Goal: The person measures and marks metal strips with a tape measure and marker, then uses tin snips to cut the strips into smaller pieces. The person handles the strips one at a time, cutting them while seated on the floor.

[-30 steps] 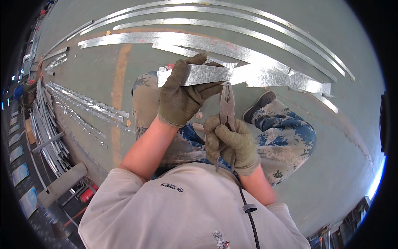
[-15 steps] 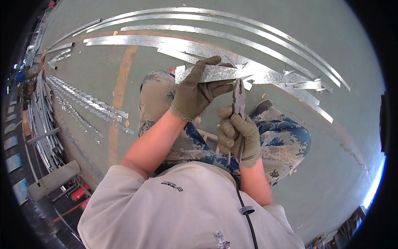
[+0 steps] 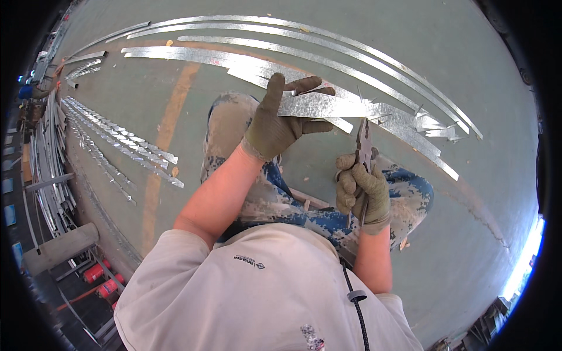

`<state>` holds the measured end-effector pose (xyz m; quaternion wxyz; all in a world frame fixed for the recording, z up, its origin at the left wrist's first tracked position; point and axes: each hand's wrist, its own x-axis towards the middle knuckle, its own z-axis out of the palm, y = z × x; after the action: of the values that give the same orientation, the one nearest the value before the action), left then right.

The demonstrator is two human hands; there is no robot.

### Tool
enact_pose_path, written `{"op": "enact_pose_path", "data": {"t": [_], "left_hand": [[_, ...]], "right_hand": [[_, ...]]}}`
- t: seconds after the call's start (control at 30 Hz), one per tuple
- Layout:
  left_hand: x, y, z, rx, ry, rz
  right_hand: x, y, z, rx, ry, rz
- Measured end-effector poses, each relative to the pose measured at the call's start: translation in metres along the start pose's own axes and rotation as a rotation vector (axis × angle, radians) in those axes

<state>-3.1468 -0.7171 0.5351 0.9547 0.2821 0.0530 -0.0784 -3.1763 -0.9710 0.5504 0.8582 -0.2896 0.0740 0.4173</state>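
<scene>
The long metal strips (image 3: 328, 55) curve across the grey floor (image 3: 468, 88) ahead of your knees, and more bundled strips (image 3: 117, 146) lie off to your left. The short metal strip (image 3: 328, 107) you are working on is up off the floor, its long axis running left to right in front of you. Your left hand (image 3: 275, 120), gloved, is clamped on its left end, thumb over the top and fingers under. The free right end points toward the pliers (image 3: 363, 146). Your right hand (image 3: 363, 190), also gloved, is wrapped tight round the handles, nose pointing up, just below and beside that free end. I cannot tell whether the tip touches the strip.
</scene>
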Motion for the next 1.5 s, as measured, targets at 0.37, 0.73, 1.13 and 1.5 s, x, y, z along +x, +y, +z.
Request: {"op": "enact_pose_path", "data": {"t": [0.37,0.73,1.13,1.5], "left_hand": [[-0.003,0.003,0.009,0.113,0.016,-0.073],[0.001,0.003,-0.001,-0.057,-0.081,-0.111],[0.001,0.004,0.001,-0.056,-0.091,-0.113],[-0.001,-0.004,-0.005,-0.014,-0.039,0.031]], "right_hand": [[-0.007,-0.007,0.003,-0.092,0.065,-0.052],[-0.008,-0.005,0.0,-0.075,0.039,-0.049],[-0.007,-0.003,0.0,-0.101,0.072,-0.057],[-0.003,0.0,0.005,-0.193,0.088,-0.053]]}}
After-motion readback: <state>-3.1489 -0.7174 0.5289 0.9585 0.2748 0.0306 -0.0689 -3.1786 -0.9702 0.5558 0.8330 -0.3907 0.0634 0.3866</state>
